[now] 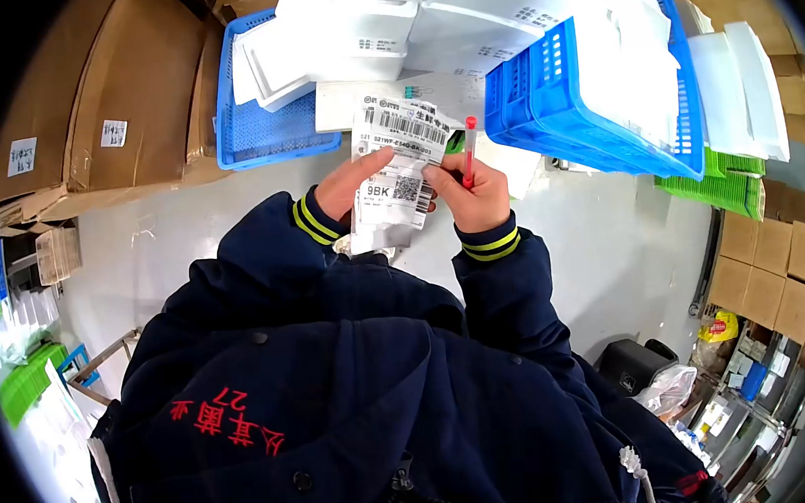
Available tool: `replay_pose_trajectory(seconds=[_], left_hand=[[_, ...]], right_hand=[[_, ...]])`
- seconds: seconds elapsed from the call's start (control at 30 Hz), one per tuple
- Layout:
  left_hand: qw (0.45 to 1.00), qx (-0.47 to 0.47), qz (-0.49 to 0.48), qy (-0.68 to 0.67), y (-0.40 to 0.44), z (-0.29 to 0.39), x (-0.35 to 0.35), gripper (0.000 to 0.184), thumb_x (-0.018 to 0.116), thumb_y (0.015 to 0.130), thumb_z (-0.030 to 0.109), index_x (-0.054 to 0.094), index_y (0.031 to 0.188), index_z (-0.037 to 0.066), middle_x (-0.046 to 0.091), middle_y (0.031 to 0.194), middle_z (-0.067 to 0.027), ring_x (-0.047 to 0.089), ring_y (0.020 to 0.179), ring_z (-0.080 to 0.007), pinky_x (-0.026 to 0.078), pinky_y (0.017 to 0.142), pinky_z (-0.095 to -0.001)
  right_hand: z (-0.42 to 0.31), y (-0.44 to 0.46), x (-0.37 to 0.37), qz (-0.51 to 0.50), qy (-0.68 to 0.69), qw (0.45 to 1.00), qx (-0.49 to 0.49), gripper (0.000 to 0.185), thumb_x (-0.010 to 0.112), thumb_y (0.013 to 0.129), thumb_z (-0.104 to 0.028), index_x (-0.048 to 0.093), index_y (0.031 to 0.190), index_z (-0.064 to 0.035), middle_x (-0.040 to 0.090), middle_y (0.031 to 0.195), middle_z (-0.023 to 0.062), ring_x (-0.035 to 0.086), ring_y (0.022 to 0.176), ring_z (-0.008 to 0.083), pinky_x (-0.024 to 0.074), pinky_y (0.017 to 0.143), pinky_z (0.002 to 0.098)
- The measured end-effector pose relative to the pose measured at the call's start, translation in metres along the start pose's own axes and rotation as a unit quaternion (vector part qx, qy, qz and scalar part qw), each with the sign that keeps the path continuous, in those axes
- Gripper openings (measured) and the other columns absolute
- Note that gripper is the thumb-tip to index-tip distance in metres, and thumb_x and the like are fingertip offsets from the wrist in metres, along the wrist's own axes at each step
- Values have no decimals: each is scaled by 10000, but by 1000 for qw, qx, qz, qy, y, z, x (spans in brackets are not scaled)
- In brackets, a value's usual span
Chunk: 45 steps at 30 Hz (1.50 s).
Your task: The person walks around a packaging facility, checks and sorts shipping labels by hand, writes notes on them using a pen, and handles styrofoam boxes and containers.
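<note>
A pale grey floor (608,221) spreads below cardboard boxes (136,88) at left and a blue plastic crate (527,95) far right. The fine print on the shipping labels (388,191), at centre, is too small to read; the left hand (345,188) pinches their left edge, its fingers mostly hidden behind; the right hand (479,196) grips their right edge and an upright red pen (470,147).

Pale grey floor (600,236) lies between cardboard cartons (135,93)

I'm finding decent passing room over the floor (619,234) right of the right hand (481,196). Farther forward, the blue crate (528,100) and white boxes (469,21) are kinda blocking me.
</note>
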<state>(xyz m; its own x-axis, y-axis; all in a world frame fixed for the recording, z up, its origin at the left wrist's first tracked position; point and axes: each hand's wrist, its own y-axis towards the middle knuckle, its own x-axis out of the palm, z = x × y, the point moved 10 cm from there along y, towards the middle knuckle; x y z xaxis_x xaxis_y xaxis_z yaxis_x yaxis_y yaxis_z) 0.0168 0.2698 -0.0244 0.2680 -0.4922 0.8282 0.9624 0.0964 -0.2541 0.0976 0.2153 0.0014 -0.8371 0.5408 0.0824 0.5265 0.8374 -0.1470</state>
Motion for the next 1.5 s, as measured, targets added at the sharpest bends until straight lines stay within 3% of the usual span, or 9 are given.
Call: replay_pose_trajectory(seconds=[0.43, 0.5, 0.63, 0.87, 0.93, 0.97, 1.17, 1.3, 1.5], left_hand=[[999, 7, 9, -38, -10, 12, 1, 443, 446, 895, 281, 362, 1244, 21, 512, 1138, -130, 559, 976, -199, 482, 802, -308], [1000, 16, -14, 1, -9, 19, 3, 438, 473, 886, 259, 379, 1227, 0, 521, 1128, -128, 553, 982, -189, 474, 804, -298], [989, 53, 0, 139, -16, 41, -15, 379, 474, 860, 107, 404, 1211, -18, 533, 1119, -143, 556, 986, -220, 464, 831, -324], [989, -50, -15, 135, -14, 52, -35, 339, 450, 854, 112, 458, 1168, -16, 563, 1078, -114, 561, 964, -193, 453, 823, -303], [965, 8, -144, 220, -9, 48, -26, 349, 464, 840, 96, 461, 1170, -16, 561, 1082, -105, 559, 962, -190, 450, 819, -302], [981, -114, -118, 105, -3, 21, -41, 353, 468, 834, 90, 462, 1171, -16, 560, 1085, -102, 557, 961, -188, 450, 816, -299], [940, -182, -200, 208, -14, -24, 4, 332, 473, 841, 66, 468, 1163, -16, 558, 1070, -79, 542, 932, -151, 429, 802, -277], [895, -84, -284, 334, -16, -31, 32, 315, 450, 862, 82, 473, 1158, -22, 542, 1111, -70, 504, 997, -141, 385, 866, -270], [842, -145, -360, 375, -59, -83, 56, 349, 440, 873, 129, 438, 1186, -25, 538, 1109, -87, 486, 1027, -149, 383, 871, -269]], right_hand=[[-42, -13, -29, 15, -40, 997, -57, 348, 504, 791, 86, 487, 1137, 52, 607, 985, 79, 554, 870, 101, 429, 767, 218], [-45, -12, -21, 56, -37, 995, -68, 351, 525, 781, 66, 511, 1130, 29, 606, 872, 13, 445, 641, 22, 349, 560, 160], [-44, 0, 8, 35, -61, 997, -40, 380, 502, 792, 39, 464, 1171, 33, 577, 750, -5, 429, 587, 30, 347, 528, 169], [-28, -5, 17, 110, -16, 993, -45, 258, 488, 804, 4, 495, 1050, 83, 505, 617, -20, 421, 511, 41, 337, 488, 177], [-18, -18, 17, 150, 5, 988, -27, 167, 493, 803, 1, 519, 957, 63, 503, 639, -24, 415, 521, 35, 333, 489, 174], [-12, -28, 16, 170, -5, 985, -31, 121, 495, 805, -3, 522, 912, 49, 499, 648, -30, 410, 531, 31, 328, 491, 172], [11, -100, 15, 250, -36, 967, -6, 57, 535, 784, -13, 546, 837, 3, 457, 632, -34, 385, 583, 36, 346, 531, 192], [5, -154, 9, 324, -28, 946, 11, 125, 509, 801, -13, 567, 901, 32, 510, 668, -30, 431, 605, 38, 372, 551, 199], [51, -228, 36, 402, 212, 888, -64, 182, 511, 813, -4, 555, 976, 64, 611, 830, 61, 562, 770, 103, 453, 705, 232]])
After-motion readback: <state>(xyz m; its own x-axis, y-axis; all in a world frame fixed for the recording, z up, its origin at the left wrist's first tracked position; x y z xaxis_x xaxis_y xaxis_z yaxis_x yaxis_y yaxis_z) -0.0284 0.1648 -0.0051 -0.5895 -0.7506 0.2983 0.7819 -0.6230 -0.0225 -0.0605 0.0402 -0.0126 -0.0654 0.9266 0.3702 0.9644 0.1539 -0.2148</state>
